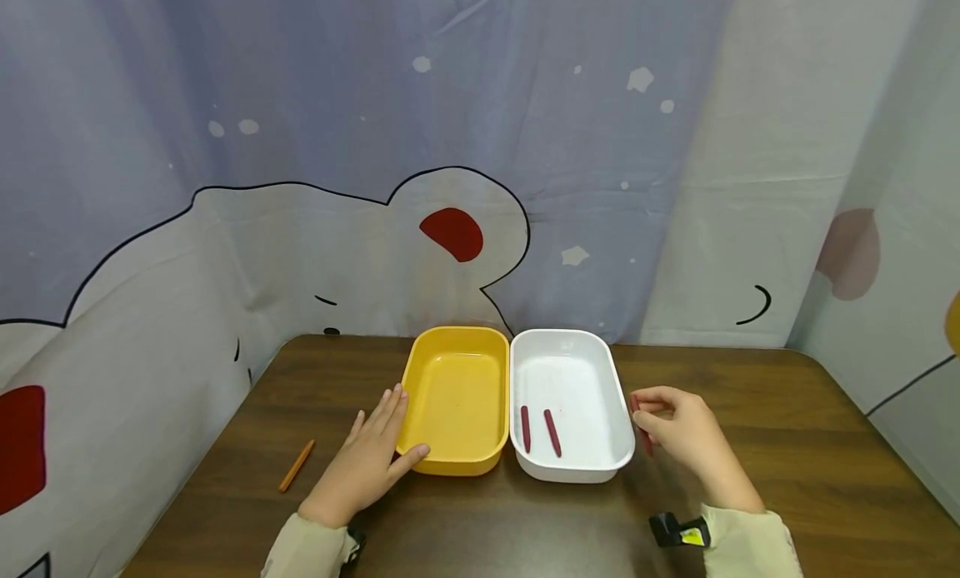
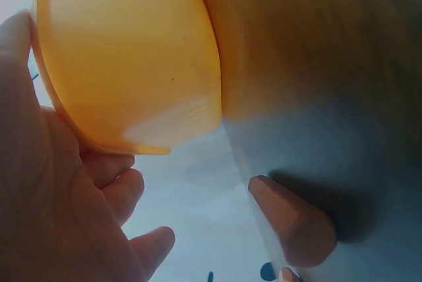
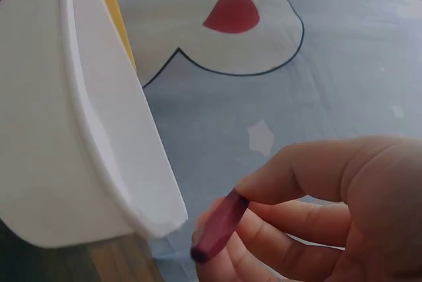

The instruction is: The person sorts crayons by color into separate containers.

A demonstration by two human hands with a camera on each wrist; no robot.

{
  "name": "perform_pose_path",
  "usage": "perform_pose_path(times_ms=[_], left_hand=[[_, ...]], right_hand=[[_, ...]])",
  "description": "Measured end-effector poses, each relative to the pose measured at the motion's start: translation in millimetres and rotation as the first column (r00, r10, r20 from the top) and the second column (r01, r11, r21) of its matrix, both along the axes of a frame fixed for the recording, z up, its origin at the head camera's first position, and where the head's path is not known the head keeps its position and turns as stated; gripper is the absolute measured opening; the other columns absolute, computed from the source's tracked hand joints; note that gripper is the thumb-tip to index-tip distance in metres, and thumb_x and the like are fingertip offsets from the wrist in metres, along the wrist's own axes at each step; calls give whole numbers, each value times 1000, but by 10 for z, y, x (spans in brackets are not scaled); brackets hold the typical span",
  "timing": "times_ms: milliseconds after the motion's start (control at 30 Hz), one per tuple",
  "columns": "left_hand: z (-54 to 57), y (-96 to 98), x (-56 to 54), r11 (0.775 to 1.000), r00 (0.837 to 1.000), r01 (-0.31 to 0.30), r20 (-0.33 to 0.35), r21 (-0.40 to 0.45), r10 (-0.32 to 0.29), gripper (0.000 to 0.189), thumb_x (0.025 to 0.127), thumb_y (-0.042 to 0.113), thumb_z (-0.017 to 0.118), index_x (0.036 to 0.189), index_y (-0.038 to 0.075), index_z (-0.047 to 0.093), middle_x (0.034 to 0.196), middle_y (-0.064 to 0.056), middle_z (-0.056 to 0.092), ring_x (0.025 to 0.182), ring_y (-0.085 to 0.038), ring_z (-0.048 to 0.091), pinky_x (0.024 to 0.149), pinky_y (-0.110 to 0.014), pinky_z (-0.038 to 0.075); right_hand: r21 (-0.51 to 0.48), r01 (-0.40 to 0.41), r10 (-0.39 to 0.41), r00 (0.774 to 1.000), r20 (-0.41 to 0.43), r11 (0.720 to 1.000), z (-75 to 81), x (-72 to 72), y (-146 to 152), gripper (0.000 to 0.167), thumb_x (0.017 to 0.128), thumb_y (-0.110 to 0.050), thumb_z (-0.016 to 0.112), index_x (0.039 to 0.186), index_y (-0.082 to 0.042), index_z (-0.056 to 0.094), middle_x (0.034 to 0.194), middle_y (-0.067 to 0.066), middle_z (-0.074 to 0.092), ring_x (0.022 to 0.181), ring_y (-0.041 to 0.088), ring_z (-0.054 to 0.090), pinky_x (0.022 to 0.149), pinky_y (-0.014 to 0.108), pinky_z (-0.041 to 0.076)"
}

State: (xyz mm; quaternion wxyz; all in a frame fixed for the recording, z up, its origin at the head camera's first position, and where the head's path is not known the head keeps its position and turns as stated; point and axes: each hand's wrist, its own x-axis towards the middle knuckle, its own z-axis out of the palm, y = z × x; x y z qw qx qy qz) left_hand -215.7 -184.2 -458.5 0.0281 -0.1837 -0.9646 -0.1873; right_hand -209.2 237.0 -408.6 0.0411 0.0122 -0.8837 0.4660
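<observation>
My right hand [image 1: 678, 424] pinches a dark red crayon [image 3: 221, 226] between thumb and fingers, just right of the white tray [image 1: 573, 470]. Two more dark red crayons [image 1: 552, 433] lie inside that tray, near its front left. Against the left rim of the yellow tray [image 1: 453, 468] rests my left hand [image 1: 363, 461], fingers extended and thumb at the front corner. Left of this hand, an orange-brown crayon [image 1: 297, 465] lies on the table; the left wrist view shows that crayon [image 2: 293, 223] close up, with a second small tip [image 2: 288, 275] at the bottom edge.
Both trays stand side by side at the back of the brown wooden table [image 1: 480, 528]. A patterned curtain [image 1: 570, 145] hangs right behind the table's far edge and along its sides. Each wrist wears a black strap, the right one with a small device [image 1: 678, 530].
</observation>
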Motion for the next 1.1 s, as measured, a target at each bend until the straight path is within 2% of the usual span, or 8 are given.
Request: perform_pose_path(times_ms=[200,333,533,700,967,1100], left_hand=[[-12,-1,-1,1000,1000,2,-3,-2,-2,89,101,62,45,159,-1,22,167,-16,15,155,-32,12,119,-64,13],[-18,-2,-4,1000,1000,2,-6,0,-2,89,101,62,46,159,-1,22,167,-15,15,155,-32,12,119,-64,14],[-22,-3,-8,1000,1000,-1,-6,-3,1,89,101,63,45,159,-1,22,167,-15,15,155,-31,12,119,-64,13],[-30,-8,-14,1000,1000,1,-6,-1,-1,89,101,62,45,159,-1,22,167,-15,15,155,-32,12,119,-65,13],[-38,-9,-22,1000,1000,11,-21,6,-11,88,102,60,47,159,-2,23,167,-15,15,154,-33,13,119,-65,15],[-36,-11,-19,1000,1000,10,-20,9,-10,87,102,60,47,159,-1,23,168,-15,14,154,-33,13,119,-65,14]], right_hand=[[-100,-14,14,1000,-3,995,-12,-14,-80,33,93,0,66,119,18,63,103,24,72,80,15,69,64,30,61],[-134,0,-2,1000,-14,991,-24,-23,-147,34,93,-1,68,121,18,63,104,25,72,82,14,69,65,28,60],[-36,74,-76,994,-77,997,-47,-26,-306,32,90,-3,70,118,12,68,99,19,73,82,21,71,63,21,54],[26,98,-93,985,-149,995,-110,-33,-442,27,87,-1,69,113,8,72,95,18,75,82,28,74,64,22,54],[134,112,-79,969,-234,985,-215,-50,-580,23,88,0,68,110,7,73,99,20,75,86,31,74,75,42,60],[154,137,-88,954,-288,979,-232,-48,-592,23,87,2,67,110,7,72,103,20,75,85,33,74,75,47,60]])
